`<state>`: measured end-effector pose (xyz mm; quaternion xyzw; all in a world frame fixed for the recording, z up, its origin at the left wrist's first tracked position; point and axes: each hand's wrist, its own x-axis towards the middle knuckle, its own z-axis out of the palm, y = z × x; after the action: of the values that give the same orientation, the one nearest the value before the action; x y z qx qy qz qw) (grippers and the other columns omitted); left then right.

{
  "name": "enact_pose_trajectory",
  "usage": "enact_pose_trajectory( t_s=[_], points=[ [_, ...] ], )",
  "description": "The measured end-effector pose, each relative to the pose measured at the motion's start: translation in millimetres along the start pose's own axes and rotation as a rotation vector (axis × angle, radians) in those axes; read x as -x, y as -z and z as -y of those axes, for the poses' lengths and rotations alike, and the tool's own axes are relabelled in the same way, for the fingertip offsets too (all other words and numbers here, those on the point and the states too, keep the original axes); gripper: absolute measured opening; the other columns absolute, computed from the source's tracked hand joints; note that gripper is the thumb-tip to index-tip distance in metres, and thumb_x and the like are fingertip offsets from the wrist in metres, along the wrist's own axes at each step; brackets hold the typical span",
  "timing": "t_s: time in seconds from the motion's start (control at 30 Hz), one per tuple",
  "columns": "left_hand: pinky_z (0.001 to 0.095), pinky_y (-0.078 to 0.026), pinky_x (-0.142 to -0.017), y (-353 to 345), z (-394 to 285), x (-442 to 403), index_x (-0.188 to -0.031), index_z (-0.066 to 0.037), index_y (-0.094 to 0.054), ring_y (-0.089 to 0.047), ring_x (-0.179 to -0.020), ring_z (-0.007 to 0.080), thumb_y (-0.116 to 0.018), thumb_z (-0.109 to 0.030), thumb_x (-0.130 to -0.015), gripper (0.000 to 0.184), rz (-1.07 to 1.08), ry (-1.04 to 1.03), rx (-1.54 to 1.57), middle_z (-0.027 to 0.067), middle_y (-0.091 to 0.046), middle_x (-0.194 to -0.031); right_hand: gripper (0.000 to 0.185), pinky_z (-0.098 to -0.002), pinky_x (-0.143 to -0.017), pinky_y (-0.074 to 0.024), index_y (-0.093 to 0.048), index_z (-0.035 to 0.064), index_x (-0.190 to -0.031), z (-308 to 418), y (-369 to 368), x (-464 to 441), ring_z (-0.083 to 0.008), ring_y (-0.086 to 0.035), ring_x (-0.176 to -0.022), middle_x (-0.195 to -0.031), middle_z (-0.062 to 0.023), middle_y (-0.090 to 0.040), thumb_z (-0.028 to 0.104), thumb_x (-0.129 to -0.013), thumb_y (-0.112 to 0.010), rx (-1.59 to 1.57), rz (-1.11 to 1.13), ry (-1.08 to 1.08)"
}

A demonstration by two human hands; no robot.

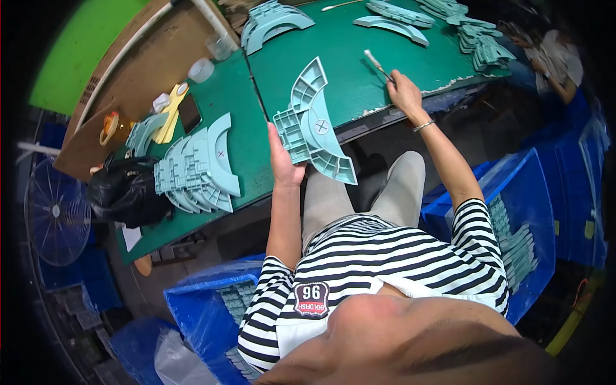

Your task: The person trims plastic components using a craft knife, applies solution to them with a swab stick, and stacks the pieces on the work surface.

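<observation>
My left hand (285,160) is closed on the edge of a curved teal plastic part (324,141), held up at the table's front edge. The part has ribbed pockets and a round mark with a cross. My right hand (405,95) grips a small brush (372,59), its pale tip pointing away from me over the green table (346,70). The brush and the part are apart. Left of my left hand, a stack of similar teal parts (199,167) lies on the table.
More teal parts (276,25) lie at the back, with a pile (481,42) at the far right. A black bag (125,189), a tape roll (201,70) and yellow paper (172,115) are on the left. Blue bins (542,212) flank me. Another person (558,61) sits at right.
</observation>
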<state>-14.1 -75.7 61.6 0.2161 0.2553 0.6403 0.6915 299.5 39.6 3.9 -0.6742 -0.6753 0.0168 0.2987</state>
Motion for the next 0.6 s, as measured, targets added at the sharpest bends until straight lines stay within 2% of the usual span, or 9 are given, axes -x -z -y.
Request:
enact_pose_trajectory(
  t_s=[0.3,0.4,0.5,0.6],
  points=[
    [0.0380,-0.049,-0.093,-5.5,-2.7,4.7,-0.127,-0.005,-0.050,-0.059,-0.108,0.0217,-0.034,-0.050,-0.099,0.056,0.003,-0.044,-0.038,0.0074,-0.060,-0.120,0.020,-0.0489,-0.066,-0.0451,-0.051,0.0091,-0.095,-5.7,-5.0,-4.7,-0.0374,-0.060,-0.080,-0.084,-0.0152,-0.061,0.029,-0.092,-0.052,-0.001,0.001,-0.003],
    [0.0379,-0.048,-0.093,-2.0,-2.6,3.7,-0.127,-0.005,-0.050,-0.059,-0.108,0.0218,-0.033,-0.052,-0.099,0.057,0.004,-0.039,-0.042,0.0076,-0.060,-0.120,0.019,-0.0464,-0.061,-0.0431,-0.049,0.0073,-0.094,5.9,7.4,5.0,-0.0367,-0.059,-0.072,-0.077,-0.0168,-0.058,0.026,-0.092,-0.052,-0.113,0.016,-0.019],
    [0.0370,-0.048,-0.094,-1.7,-2.2,5.0,-0.127,-0.004,-0.049,-0.058,-0.109,0.0210,-0.031,-0.052,-0.099,0.059,-0.019,-0.067,-0.070,0.0082,-0.058,-0.122,0.017,-0.0422,-0.056,-0.0408,-0.049,0.0051,-0.093,46.2,40.5,35.6,-0.0346,-0.057,-0.063,-0.069,-0.0167,-0.054,0.022,-0.093,-0.052,-0.383,0.090,-0.023],
    [0.0351,-0.045,-0.096,0.5,0.8,4.5,-0.128,-0.002,-0.047,-0.056,-0.111,0.0190,-0.028,-0.052,-0.100,0.061,-0.013,-0.104,-0.088,0.0083,-0.056,-0.124,0.013,-0.0382,-0.053,-0.0398,-0.052,0.0033,-0.088,92.3,75.5,78.2,-0.0309,-0.055,-0.057,-0.064,-0.0147,-0.051,0.015,-0.091,-0.055,-0.572,0.178,0.160]
  ],
)
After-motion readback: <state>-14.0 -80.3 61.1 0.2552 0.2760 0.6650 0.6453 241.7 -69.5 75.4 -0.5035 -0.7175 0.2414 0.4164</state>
